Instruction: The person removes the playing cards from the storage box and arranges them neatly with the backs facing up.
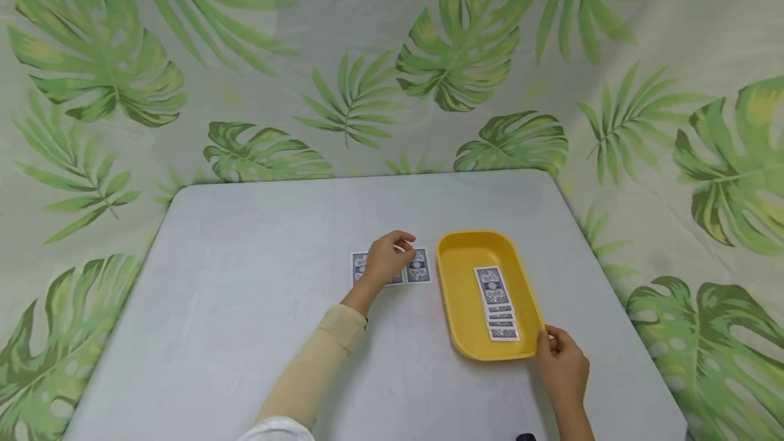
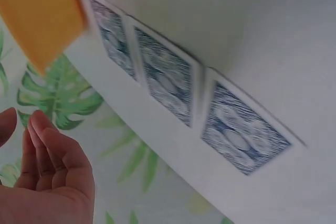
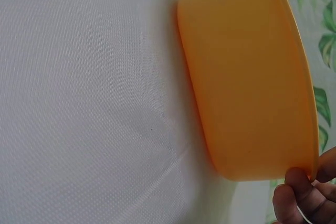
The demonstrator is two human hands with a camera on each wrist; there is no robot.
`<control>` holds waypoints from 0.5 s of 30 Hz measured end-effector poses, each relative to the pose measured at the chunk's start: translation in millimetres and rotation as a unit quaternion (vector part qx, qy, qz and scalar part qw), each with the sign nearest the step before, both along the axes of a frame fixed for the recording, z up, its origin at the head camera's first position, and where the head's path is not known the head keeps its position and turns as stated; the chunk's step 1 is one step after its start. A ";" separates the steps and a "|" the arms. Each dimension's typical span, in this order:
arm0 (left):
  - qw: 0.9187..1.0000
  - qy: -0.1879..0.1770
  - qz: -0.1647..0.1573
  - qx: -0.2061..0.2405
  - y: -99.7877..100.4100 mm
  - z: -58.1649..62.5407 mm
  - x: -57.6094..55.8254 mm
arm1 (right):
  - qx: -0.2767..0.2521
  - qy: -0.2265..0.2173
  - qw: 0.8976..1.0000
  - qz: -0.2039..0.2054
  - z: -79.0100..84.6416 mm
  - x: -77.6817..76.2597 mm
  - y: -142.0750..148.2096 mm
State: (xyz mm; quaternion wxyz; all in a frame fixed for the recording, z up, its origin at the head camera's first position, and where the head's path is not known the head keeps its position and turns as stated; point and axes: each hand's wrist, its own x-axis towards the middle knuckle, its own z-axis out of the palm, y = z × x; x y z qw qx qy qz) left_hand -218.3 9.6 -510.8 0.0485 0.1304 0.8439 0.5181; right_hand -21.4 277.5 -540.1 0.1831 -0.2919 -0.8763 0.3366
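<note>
Three playing cards [image 2: 164, 74] with blue patterned backs lie side by side in a row on the white table. Over that row is my left hand [image 1: 387, 258], which covers part of the middle card in the head view. Its fingers are loosely bent with nothing between them. To the right of the cards stands a yellow plastic tray [image 1: 459, 312]. Inside it, several overlapping blue-backed cards [image 1: 493, 288] form a column. My right hand [image 1: 562, 365] pinches the tray's near right corner, thumb and fingers at the rim [image 3: 310, 85].
The white-covered table [image 1: 257, 278] reaches back to a leaf-printed curtain [image 1: 367, 33]. A small dark object [image 1: 525, 437] shows at the bottom edge of the head view, left of my right forearm.
</note>
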 end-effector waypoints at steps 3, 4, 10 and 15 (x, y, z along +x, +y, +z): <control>0.999 -0.011 -0.035 0.011 13.0 7.0 3.4 | 0.000 0.004 1.000 -0.001 -0.3 0.0 1.2; 0.999 -0.014 -0.046 0.016 17.2 8.8 4.3 | 0.000 0.006 1.000 -0.002 -0.7 -0.1 1.7; 0.995 -0.018 -0.094 0.024 42.0 16.6 8.6 | -0.009 0.000 1.000 -0.005 -1.7 -0.3 2.8; 0.991 -0.032 -0.128 0.011 62.9 16.0 10.9 | -0.009 0.002 1.000 -0.004 -0.8 -0.6 0.9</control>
